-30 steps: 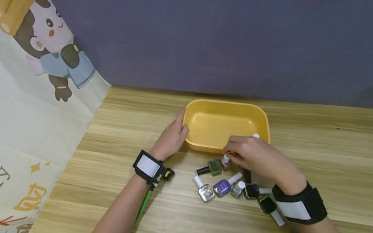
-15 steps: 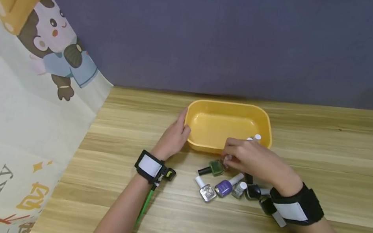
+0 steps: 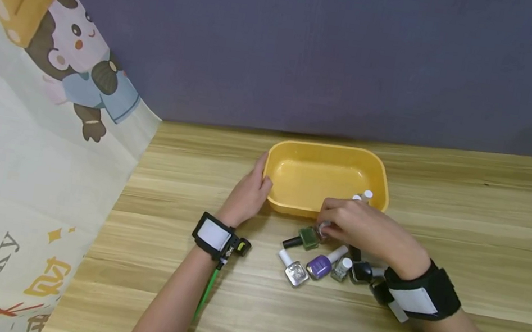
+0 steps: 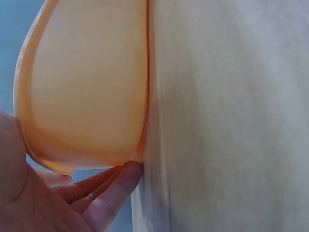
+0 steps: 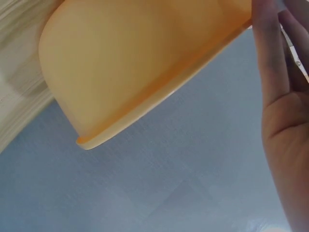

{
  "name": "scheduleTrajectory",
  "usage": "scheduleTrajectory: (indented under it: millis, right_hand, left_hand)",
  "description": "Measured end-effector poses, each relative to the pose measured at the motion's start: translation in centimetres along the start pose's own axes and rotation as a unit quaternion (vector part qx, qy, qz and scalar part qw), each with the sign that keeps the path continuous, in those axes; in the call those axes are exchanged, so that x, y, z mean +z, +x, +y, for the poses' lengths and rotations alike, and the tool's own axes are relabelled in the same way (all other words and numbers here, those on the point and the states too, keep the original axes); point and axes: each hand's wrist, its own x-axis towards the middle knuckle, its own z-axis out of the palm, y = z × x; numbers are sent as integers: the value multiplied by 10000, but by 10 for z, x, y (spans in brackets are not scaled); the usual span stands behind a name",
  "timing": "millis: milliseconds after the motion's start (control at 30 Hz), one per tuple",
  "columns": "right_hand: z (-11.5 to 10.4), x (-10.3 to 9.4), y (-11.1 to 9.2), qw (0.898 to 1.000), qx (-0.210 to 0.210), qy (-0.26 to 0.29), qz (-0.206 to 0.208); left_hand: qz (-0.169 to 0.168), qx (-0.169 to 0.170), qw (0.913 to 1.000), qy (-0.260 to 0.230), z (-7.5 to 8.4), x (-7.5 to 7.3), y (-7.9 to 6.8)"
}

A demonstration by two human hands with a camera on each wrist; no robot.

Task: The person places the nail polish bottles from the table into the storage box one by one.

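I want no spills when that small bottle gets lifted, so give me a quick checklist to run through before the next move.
1. Left hand rests against the yellow plastic tub, steadying its left end: ok.
2. Right hand has its fingers on the small pinkish nail polish bottle: ok, though how firmly it holds it cannot tell.
3. Tub floor bare on its left: ok; white-capped bottles sit at its right end.
4. Green square bottle lies right beside the held one, may get knocked: not ok.
5. Bottle caps tight: cannot tell.
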Motion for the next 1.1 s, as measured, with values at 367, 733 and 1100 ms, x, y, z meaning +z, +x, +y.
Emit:
scheduleTrajectory:
  millis: [367,733,1100]
  right_hand:
    - [0,-10,-4,9997,-131,151,150]
    - [-5,-23,-10,9981,-257,-115,548]
    - [-10,-30,-15,9961,-384,-91,784]
  left_hand:
    - [-16,49,10000,-24,0,0,0]
    - [-29,-11,10000,-49,0,-1,0]
    - [-52,-39,9999,-98,0,0,0]
